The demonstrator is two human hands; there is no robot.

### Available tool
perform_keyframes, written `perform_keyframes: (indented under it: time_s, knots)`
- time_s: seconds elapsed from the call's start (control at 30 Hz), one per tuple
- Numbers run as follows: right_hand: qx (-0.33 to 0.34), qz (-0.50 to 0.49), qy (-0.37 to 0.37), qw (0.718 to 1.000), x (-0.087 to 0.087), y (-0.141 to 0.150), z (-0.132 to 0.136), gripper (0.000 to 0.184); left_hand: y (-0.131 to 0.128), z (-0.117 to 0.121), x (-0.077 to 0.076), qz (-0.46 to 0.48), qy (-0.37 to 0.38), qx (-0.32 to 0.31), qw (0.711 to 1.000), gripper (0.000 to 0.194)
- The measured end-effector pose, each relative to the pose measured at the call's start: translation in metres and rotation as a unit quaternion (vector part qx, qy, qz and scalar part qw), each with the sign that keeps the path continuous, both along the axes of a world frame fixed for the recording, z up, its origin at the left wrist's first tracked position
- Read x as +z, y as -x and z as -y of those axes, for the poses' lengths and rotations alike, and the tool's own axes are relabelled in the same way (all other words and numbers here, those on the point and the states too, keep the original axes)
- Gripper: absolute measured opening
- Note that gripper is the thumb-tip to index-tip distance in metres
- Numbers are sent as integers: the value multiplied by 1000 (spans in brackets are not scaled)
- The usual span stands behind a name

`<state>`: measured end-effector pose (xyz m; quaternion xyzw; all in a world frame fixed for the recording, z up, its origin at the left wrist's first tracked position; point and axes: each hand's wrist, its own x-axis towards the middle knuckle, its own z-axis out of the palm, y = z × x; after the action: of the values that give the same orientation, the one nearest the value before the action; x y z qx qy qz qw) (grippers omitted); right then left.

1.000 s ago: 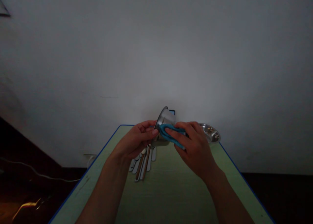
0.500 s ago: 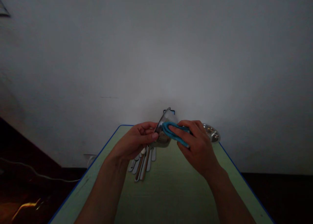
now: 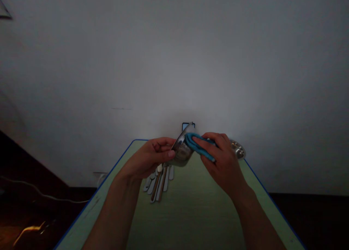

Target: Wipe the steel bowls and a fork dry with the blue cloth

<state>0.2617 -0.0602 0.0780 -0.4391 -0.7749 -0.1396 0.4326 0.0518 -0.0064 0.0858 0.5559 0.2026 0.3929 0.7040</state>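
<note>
green counter point(image 3: 188, 206); left hand point(image 3: 149, 157), grip clamped on tilted metal bowl point(image 3: 182, 156); right hand point(image 3: 223, 164), clamped on blue cloth point(image 3: 196, 147) against bowl.

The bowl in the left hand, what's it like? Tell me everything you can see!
The bowl is silvery and looks like metal, with a thin rim and a rounded side. It is tipped sideways, its mouth facing left and up, so its inside is hidden. The left hand grips it near the rim, and a blue cloth in the right hand touches its outside. It seems to be held above the table.
</note>
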Motion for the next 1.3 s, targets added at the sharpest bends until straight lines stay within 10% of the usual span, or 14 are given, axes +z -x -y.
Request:
perform_keyframes:
  time_s: [1.3]
  knots:
    - [10,-155,112,981,-6,-7,-11,37,8,-6,-5,9,-3,-38,999,26]
